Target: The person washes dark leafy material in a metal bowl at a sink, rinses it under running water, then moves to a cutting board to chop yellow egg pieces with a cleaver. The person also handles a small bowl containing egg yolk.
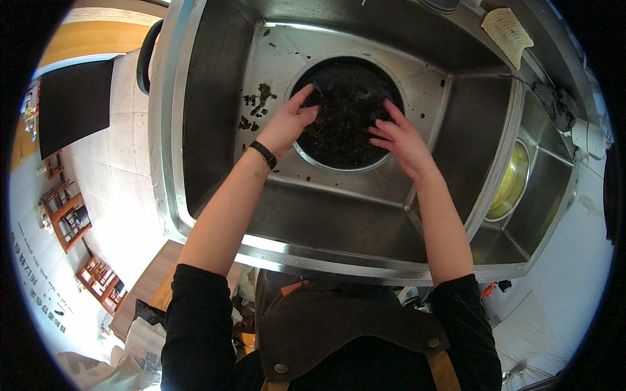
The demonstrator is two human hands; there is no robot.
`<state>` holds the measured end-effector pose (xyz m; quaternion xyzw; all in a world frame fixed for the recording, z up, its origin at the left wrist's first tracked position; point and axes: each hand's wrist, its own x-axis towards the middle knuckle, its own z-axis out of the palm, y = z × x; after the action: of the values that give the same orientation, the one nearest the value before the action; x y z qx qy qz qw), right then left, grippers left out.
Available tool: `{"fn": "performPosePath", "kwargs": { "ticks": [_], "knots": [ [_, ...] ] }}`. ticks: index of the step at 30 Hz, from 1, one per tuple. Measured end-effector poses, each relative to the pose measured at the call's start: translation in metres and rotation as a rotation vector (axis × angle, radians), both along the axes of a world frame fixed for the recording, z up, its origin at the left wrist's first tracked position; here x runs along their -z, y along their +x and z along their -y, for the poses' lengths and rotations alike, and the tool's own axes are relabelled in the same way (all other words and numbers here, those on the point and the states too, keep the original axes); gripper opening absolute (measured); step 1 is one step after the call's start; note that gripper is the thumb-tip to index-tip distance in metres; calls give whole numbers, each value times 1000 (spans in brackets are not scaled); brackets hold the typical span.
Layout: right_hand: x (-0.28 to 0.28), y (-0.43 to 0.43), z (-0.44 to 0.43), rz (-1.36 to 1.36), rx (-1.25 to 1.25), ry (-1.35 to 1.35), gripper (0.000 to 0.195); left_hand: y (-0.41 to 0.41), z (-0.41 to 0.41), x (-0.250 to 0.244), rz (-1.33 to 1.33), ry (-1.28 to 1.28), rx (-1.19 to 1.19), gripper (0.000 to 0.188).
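Observation:
A round metal basin (337,169) stands in the large compartment of a stainless steel sink (332,195). It holds dark liquid crowded with dark brown-black pieces (342,112) that look like wood ear fungus. My left hand (288,122) reaches over the basin's left side, thumb and fingers apart, holding nothing that I can see. On the opposite side, my right hand (401,141) hovers with spread fingers over the contents. Whether any fingertip dips into the liquid is hard to tell. Loose dark scraps (259,100) lie on the sink floor left of the basin.
In the smaller compartment at right, a metal bowl (511,181) holds something yellow. A knitted cloth (507,36) lies on the far ledge, and a dark rag (555,105) hangs near the divider. Wooden chairs (66,215) stand beyond the tiled floor at left.

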<state>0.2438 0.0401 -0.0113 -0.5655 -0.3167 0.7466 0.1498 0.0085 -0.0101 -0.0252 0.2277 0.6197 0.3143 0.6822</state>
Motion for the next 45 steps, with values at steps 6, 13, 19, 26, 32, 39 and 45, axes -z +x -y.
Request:
{"fn": "performPosePath", "kwargs": {
  "ticks": [6, 13, 19, 26, 32, 39, 45],
  "knots": [
    [20, 0, 20, 248, -80, 116, 63, 24, 8, 13, -155, -98, -118, 71],
    [63, -43, 28, -304, 506, -503, 54, 52, 1, 43, 329, -444, -354, 65],
    [51, -35, 20, -509, 554, -571, 60, 29, 0, 13, 416, -386, -315, 64],
    [20, -29, 17, -509, 531, -556, 56, 18, 9, -10, 441, -281, -314, 44],
    [2, -27, 14, -563, 485, -499, 51, 8, 13, -10, 505, -227, -337, 39],
    [-17, -29, 11, -501, 545, -519, 42, 3, 9, -15, 517, -227, -344, 33],
    [-2, -23, 13, -692, 414, -431, 41, 2, 7, -12, 472, -221, -281, 31]
  ]
}}
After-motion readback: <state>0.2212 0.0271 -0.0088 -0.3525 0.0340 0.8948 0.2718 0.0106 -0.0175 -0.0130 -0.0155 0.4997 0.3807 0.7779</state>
